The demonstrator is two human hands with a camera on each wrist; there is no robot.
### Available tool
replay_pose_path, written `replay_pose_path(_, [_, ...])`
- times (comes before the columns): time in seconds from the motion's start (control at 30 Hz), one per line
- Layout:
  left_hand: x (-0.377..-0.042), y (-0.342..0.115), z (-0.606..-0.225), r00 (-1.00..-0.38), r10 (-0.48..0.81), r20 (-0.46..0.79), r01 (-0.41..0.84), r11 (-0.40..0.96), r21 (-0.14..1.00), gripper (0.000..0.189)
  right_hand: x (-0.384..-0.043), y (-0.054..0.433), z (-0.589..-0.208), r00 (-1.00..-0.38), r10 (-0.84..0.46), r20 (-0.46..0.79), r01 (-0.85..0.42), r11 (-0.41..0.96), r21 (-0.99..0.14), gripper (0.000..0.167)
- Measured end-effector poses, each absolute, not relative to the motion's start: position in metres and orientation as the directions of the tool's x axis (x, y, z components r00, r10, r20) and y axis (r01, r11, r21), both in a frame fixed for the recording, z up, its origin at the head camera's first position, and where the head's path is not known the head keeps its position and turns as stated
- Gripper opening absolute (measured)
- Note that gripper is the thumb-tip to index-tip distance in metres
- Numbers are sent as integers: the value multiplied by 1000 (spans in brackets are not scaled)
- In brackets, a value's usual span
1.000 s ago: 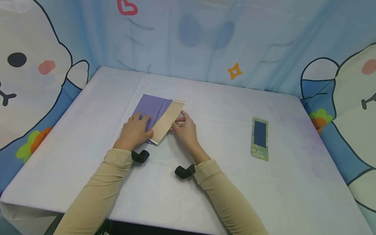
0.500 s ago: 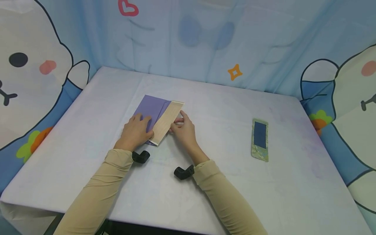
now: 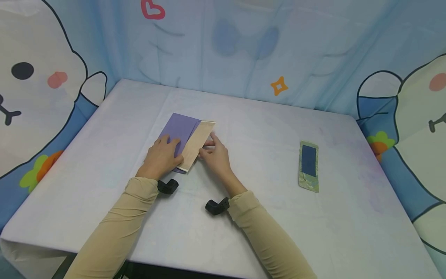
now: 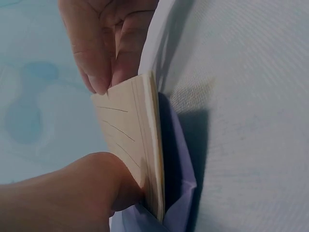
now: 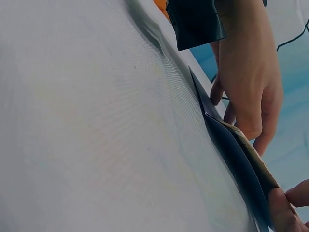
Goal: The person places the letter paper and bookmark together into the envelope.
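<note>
A purple envelope (image 3: 178,126) lies tilted on the white table. A beige wood-grain card (image 3: 197,143), layered at its edge and marked with thin dark lines in the left wrist view, sits partly in the envelope's mouth with its right part outside. My left hand (image 3: 160,155) rests on the envelope, fingers spread; its thumb (image 4: 104,181) presses on the card close to the mouth. My right hand (image 3: 216,155) pinches the card's outer right edge, its fingers (image 4: 91,67) partly behind the card in the left wrist view.
To the right on the table lies a flat green patterned piece with a dark blue panel (image 3: 308,166). Black camera mounts (image 3: 168,186) jut from both wrists, low over the table (image 3: 265,232). Cartoon-printed blue curtains (image 3: 244,50) stand behind and at the sides.
My right hand has moved slightly left with the card, and less of it sticks out of the envelope. My left hand stays nearly still on the envelope.
</note>
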State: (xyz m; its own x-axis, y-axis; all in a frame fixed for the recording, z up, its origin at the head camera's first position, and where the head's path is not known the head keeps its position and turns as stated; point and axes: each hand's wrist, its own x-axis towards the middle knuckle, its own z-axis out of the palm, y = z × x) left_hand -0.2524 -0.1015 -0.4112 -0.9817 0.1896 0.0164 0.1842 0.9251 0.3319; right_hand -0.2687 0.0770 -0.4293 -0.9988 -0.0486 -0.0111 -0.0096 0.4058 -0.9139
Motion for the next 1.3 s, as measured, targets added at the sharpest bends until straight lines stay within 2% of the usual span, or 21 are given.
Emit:
replay_pose_path(0.47, [-252,-101,-411,-981,192,26,190,927,324,58,-268,75,-431,-995,-89,-48,-3,504,-864,73])
replay_pose_path(1.07, [-253,-102,-410,-978,207,17,200,918,341,58,-266,73,-431,-993,-114,16,-71,492,-868,73])
replay_pose_path(1.3, [-253,-102,-410,-973,231,20,224,913,341,58,-268,74,-432,-992,-127,-11,-53,493,-869,73])
